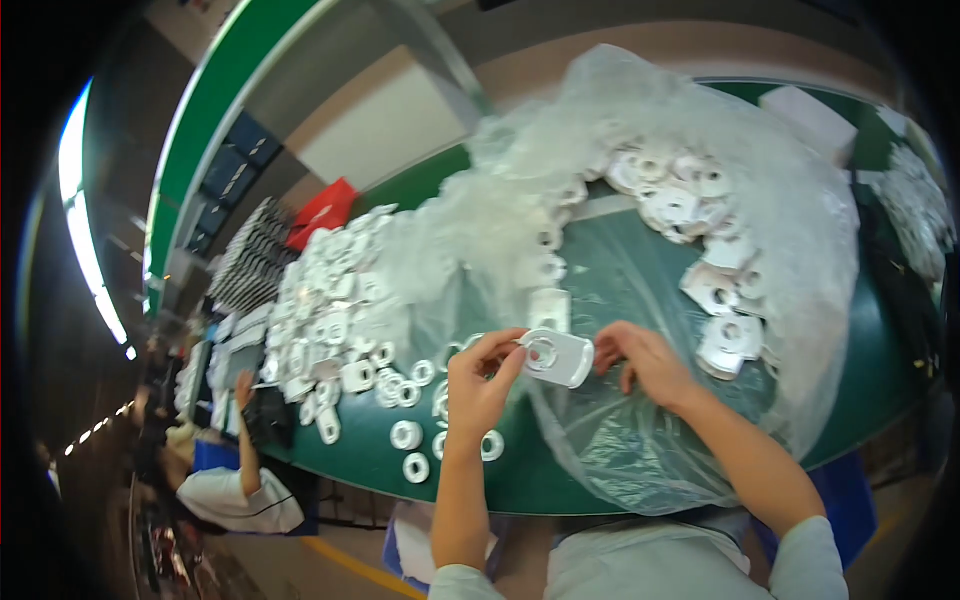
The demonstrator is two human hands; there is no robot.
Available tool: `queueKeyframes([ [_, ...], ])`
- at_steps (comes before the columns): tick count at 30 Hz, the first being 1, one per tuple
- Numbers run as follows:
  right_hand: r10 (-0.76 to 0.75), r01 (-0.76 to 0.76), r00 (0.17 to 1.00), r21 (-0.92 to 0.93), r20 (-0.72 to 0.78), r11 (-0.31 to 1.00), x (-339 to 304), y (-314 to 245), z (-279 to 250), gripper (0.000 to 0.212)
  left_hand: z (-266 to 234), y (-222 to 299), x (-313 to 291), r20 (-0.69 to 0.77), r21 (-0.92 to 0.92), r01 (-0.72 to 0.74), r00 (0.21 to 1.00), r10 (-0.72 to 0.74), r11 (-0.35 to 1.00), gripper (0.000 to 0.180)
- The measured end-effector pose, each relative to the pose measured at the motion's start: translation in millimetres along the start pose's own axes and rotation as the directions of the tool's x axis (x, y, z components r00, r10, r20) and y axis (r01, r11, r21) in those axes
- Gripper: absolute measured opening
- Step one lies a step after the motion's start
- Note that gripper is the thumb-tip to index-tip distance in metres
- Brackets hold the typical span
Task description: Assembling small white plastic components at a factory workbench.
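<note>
Between the thumb and fingers of my left hand [483, 382] is a white plastic part [566, 360], a flat rounded plate with a round ring at one end. It is held up above the green table [620, 260]. My right hand [642, 362] is just right of the part's far end, its fingers loosely bent and apart, with nothing seen in them. Beneath both hands spreads a large clear plastic bag [640, 450]. More white plates [728, 345] of the same kind lie on the bag to the right, and a heap of them [680, 195] lies farther back.
Several white rings [406, 435] lie left of my left hand. Beyond them is a big pile of white parts [335, 310], with a red object [325, 210] and stacked grey trays [250, 260] behind. A co-worker [245, 490] works at the far left. A white box [810, 122] stands back right.
</note>
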State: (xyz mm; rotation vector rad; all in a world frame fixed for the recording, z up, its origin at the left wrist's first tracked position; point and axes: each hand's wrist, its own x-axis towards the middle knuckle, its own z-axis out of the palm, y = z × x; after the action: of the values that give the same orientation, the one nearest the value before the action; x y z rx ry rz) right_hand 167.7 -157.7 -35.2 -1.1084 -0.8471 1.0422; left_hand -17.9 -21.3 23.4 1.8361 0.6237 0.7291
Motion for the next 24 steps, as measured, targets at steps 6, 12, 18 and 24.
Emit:
queueKeyframes([
  [6,0.046,-0.040,0.998,-0.126,0.040,0.991,0,-13,2,0.034,-150,-20,-19,-0.616,0.083,0.156,0.785,-0.072,0.984,0.020],
  [12,0.033,-0.012,0.994,-0.187,0.108,0.982,-5,-19,16,0.030,-302,-17,39,-0.566,0.751,0.351,0.779,0.270,0.560,0.054],
  [18,-0.032,0.031,0.999,-0.046,-0.034,0.998,2,1,1,0.033,-5,11,5,0.127,0.305,-0.431,0.902,0.413,0.849,0.026],
  [24,-0.297,0.305,0.878,-0.041,-0.376,0.952,7,-41,-32,0.025,107,0,-40,0.659,0.268,-0.625,0.674,0.334,0.733,0.050],
])
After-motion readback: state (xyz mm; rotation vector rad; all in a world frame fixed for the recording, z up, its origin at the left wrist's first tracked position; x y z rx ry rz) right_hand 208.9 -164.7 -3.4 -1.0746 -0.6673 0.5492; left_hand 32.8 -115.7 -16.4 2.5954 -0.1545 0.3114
